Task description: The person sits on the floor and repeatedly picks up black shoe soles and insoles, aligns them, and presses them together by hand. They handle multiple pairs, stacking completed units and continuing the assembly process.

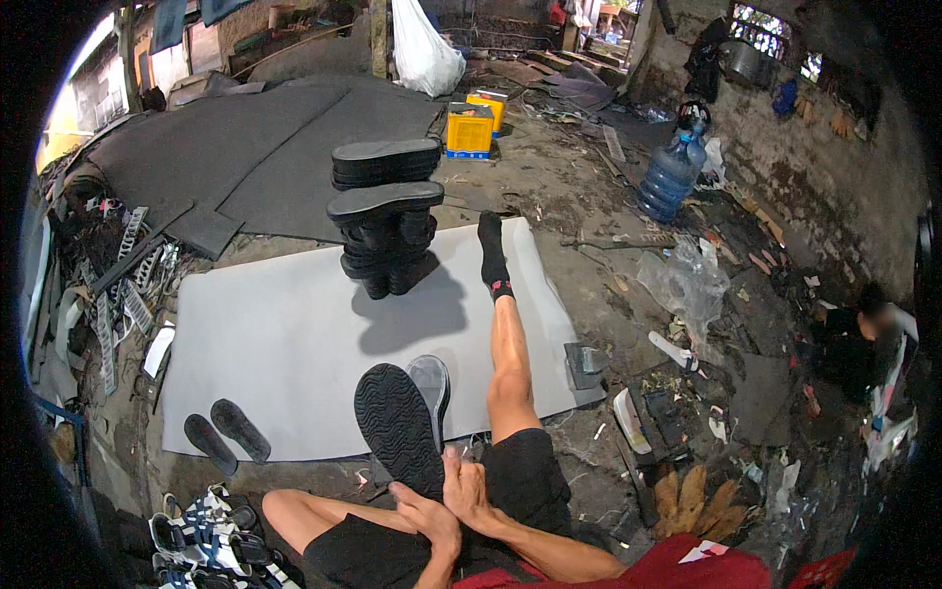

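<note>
A black shoe sole (397, 422) with a wavy tread is tilted up above my lap, tread toward me. My left hand (428, 514) is closed on its near end from the left and below. My right hand (467, 488) grips the same end from the right, its thumb pointing up along the edge. Partly hidden behind the sole is a grey sole (432, 381) with a pale rim. Two dark insoles (240, 430) lie on the near left of the light grey sheet (255, 334). Farther off on the sheet stands a tall stack of black soles (385, 204).
Strappy sandals (211, 540) are heaped at lower left. My outstretched leg (510, 368) crosses the sheet. Dark sheets (245, 147), yellow boxes (469, 131) and a blue water bottle (670, 179) stand or lie beyond. Brown gloves (695, 503) and scraps litter the right; a person (854, 334) is at far right.
</note>
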A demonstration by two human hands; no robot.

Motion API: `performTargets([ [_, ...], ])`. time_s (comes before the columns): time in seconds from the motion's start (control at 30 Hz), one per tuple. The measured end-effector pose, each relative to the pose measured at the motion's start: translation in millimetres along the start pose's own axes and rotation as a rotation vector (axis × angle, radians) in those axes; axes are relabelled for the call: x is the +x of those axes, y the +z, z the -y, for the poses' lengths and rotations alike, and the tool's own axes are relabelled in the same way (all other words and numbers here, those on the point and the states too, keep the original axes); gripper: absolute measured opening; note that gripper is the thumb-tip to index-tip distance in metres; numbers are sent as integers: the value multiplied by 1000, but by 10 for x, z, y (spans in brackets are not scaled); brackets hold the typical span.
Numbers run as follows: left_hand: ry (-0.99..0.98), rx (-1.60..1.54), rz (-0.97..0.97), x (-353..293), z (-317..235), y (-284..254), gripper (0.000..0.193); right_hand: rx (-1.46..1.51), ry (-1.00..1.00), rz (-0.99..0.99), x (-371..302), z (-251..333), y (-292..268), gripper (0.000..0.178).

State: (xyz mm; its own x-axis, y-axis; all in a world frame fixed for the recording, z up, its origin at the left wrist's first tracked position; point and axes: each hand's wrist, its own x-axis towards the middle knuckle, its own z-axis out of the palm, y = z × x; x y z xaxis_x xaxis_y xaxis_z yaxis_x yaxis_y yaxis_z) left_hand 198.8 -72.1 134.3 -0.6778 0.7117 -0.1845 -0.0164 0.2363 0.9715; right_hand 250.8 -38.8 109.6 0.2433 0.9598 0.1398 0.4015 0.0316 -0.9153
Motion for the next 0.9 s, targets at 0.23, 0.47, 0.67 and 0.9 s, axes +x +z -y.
performTargets([
  [0.23,-182,82,24,348,149,27,85,66,-101,-40,36,186,7,55],
  [0.47,-153,-83,201,248,-4,-17,82,-20,51,80,130,167,-101,60],
  [0.67,34,133,-79,380,408,158,86,-58,81,165,36,-282,80,67],
  [0.9,-99,216,66,627,495,-89,84,54,192,314,159,41,-71,57],
])
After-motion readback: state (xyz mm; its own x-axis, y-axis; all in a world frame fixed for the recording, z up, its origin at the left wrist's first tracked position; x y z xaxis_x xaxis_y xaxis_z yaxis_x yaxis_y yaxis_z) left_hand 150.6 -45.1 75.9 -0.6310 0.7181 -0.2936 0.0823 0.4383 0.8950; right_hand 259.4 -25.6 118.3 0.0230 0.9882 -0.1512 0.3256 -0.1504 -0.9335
